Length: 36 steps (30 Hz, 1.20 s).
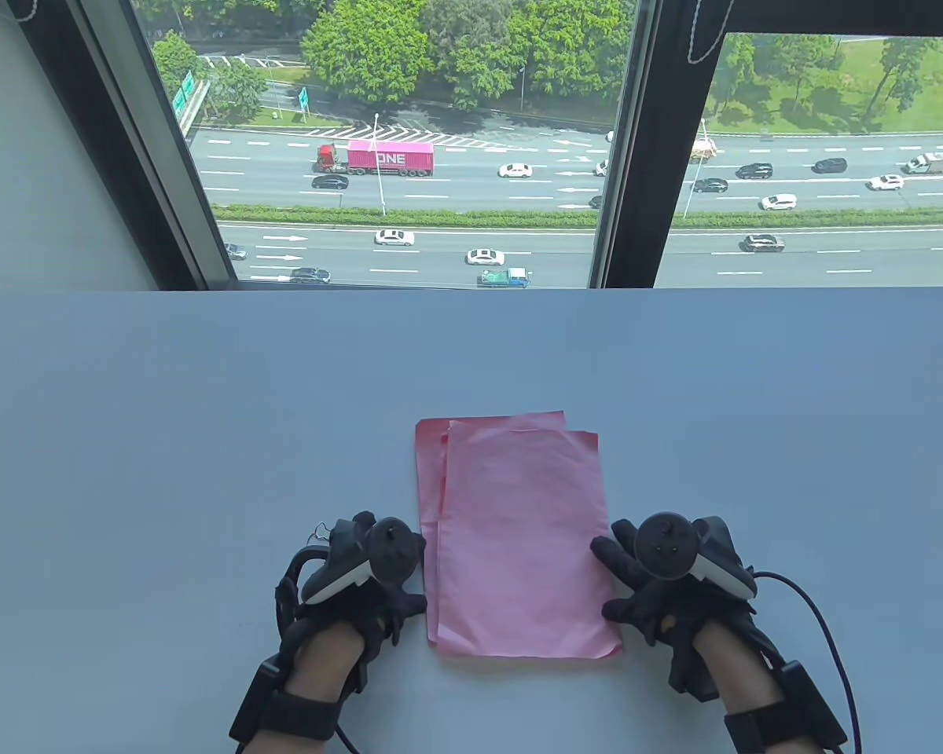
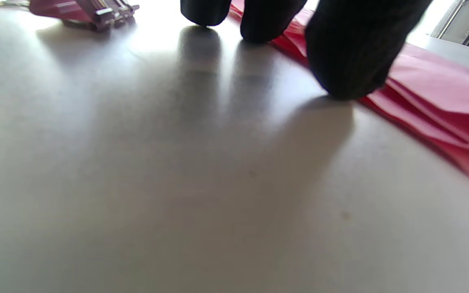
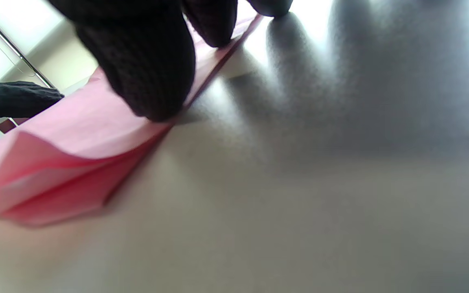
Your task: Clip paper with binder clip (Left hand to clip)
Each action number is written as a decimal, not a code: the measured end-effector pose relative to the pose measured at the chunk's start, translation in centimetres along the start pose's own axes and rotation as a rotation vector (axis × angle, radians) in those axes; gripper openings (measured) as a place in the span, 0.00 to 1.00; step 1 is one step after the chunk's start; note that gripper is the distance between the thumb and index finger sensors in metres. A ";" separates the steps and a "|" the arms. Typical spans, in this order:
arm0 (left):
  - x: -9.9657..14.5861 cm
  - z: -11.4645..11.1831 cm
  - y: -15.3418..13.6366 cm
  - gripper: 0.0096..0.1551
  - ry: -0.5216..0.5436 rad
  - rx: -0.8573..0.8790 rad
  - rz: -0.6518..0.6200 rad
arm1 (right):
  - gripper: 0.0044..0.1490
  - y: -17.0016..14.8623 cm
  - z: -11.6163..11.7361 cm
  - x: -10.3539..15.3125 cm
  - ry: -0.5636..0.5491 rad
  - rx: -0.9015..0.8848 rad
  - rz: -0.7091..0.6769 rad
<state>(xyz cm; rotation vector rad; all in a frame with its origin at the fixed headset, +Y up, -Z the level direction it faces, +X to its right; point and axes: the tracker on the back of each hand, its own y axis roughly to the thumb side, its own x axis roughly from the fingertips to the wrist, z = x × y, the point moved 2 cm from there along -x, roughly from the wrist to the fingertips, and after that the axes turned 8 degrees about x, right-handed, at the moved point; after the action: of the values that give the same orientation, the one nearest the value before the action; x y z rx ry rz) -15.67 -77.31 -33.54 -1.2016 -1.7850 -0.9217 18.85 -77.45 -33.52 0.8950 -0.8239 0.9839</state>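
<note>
A stack of pink paper sheets lies on the table between my hands, its sheets slightly out of line. My left hand rests at the stack's left edge, and its fingertips touch the table and the paper's edge. It holds nothing. A red binder clip with metal handles lies on the table just beyond the left fingers; in the table view the left hand mostly hides it. My right hand rests at the stack's right edge, fingertips pressing on the paper.
The pale grey table stretches to a window at the back. The paper's near right corner curls up a little. A cable runs from my right wrist.
</note>
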 end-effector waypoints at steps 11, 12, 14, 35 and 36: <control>0.0 0.0 0.0 0.46 -0.013 0.013 0.000 | 0.50 0.2 0.0 -0.2 -0.021 -0.038 -0.026; 0.1 0.2 0.0 0.46 0.005 0.019 -0.011 | 0.50 0.2 -0.1 -0.1 -0.026 -0.048 -0.030; 0.3 0.6 0.1 0.47 0.058 0.023 -0.029 | 0.50 0.2 -0.5 0.1 -0.062 -0.069 -0.041; 0.0 -1.3 3.1 0.71 0.038 -0.068 -0.075 | 0.55 1.6 1.1 -0.6 0.043 0.003 -0.019; 0.0 -1.2 3.2 0.70 0.038 -0.064 -0.096 | 0.55 1.6 1.1 -0.7 0.042 0.006 -0.019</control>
<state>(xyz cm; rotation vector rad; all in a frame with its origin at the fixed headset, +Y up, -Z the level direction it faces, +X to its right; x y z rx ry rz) -12.35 -77.46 -32.61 -1.1387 -1.8083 -1.0574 16.98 -78.18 -33.31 0.8828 -0.7757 0.9860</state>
